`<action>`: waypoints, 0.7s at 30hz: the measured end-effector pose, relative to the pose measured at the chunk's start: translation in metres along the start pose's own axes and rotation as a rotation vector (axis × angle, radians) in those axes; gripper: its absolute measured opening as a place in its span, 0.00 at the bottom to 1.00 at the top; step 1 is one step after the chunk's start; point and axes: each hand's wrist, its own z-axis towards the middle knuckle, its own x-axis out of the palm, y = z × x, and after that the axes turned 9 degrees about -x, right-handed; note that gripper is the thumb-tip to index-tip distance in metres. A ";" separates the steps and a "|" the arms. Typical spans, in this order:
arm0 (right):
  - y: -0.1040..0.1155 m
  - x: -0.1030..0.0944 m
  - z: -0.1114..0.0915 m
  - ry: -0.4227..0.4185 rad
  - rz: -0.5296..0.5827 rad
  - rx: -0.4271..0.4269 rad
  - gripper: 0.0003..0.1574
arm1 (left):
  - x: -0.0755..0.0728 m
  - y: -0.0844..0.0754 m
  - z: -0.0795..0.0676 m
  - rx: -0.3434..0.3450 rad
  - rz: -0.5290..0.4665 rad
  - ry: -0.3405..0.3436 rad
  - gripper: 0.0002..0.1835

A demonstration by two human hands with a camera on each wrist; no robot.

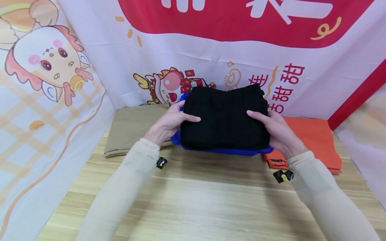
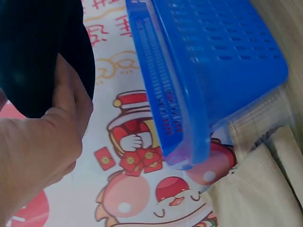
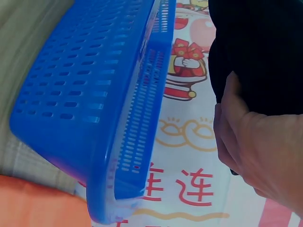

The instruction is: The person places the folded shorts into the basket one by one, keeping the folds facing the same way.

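Your left hand [image 1: 169, 123] and right hand [image 1: 280, 132] grip opposite sides of the folded black cloth [image 1: 224, 117], above the basket [image 1: 235, 152]. It looks soft and floppy, probably light and hard to damage; best held by both side edges, thumbs on top, so layers don't slide.

Blue basket [image 1: 241, 152] largely invisible behind black cloth [image 1: 226, 118] in the head view

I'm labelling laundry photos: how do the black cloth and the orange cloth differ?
The black cloth is held up by the left hand and right hand; the orange cloth lies on the table. The orange cloth shows a small dark strip; the black cloth shows none here. Both are folded.
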 end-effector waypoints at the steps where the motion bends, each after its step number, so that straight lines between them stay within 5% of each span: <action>1: -0.001 0.000 0.003 0.002 0.009 -0.005 0.39 | -0.001 0.000 0.003 -0.001 -0.001 -0.010 0.39; 10: -0.018 0.001 0.032 -0.014 0.056 -0.016 0.36 | -0.009 0.006 0.031 -0.016 -0.008 -0.130 0.44; 21: -0.041 -0.007 0.053 -0.060 0.013 0.024 0.39 | -0.008 0.021 0.053 -0.009 0.052 -0.188 0.46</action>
